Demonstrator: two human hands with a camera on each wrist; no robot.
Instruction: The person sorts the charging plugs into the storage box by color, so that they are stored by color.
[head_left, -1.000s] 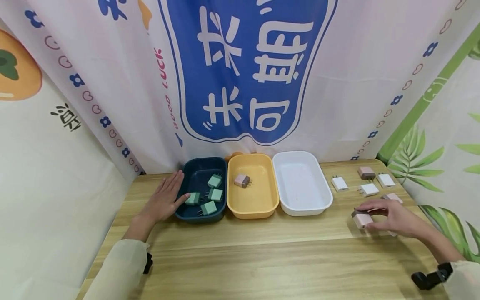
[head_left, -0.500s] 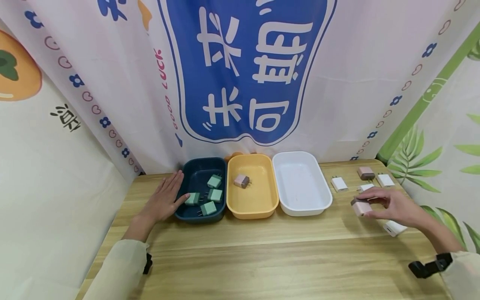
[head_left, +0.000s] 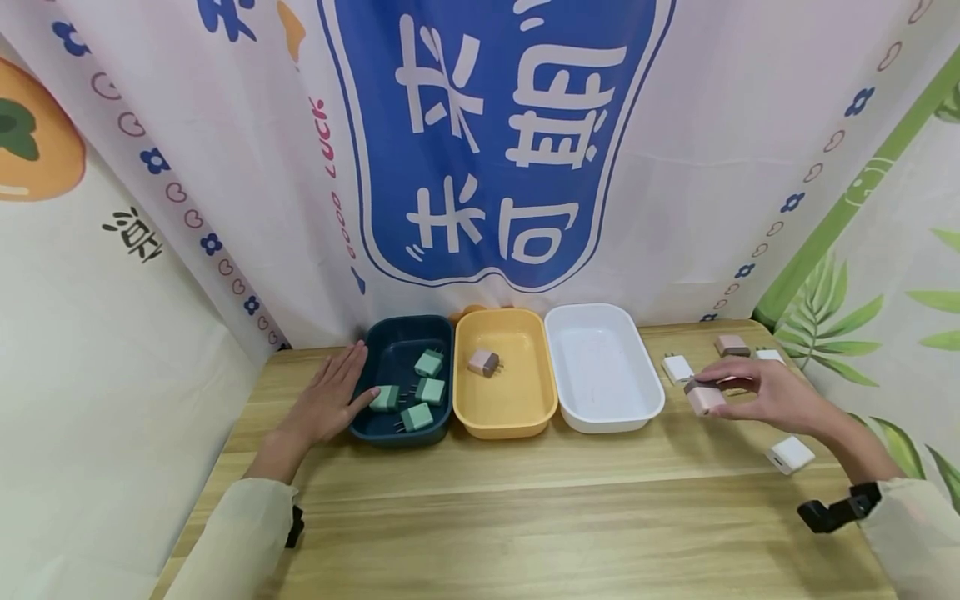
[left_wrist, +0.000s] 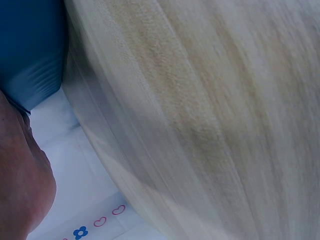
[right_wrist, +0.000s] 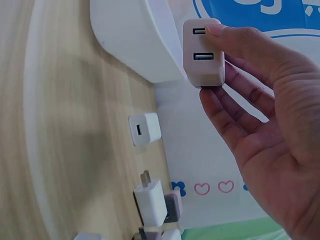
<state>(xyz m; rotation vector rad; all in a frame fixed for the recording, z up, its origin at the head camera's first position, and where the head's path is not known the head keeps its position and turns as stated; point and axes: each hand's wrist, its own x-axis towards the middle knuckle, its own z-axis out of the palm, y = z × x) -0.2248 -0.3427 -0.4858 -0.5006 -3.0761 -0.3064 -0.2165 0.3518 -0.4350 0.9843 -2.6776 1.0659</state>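
My left hand rests against the left side of a dark blue tray, fingers straight, the thumb reaching over its rim. Several green chargers lie inside that tray. In my right hand I pinch a pink-and-brown USB charger between thumb and fingers, raised above the table right of the white tray. Two USB ports face the right wrist view. The yellow tray in the middle holds one pink-and-brown charger. Only part of the left hand shows in the left wrist view.
Around my right hand lie white chargers, one behind it and another nearer the front. Another pink-and-brown charger lies at the back right. The wooden table meets a printed curtain behind the trays.
My right hand has lifted the pink-and-brown charger and moved left towards the white tray, uncovering a white charger on the table. The left hand has stayed in place.
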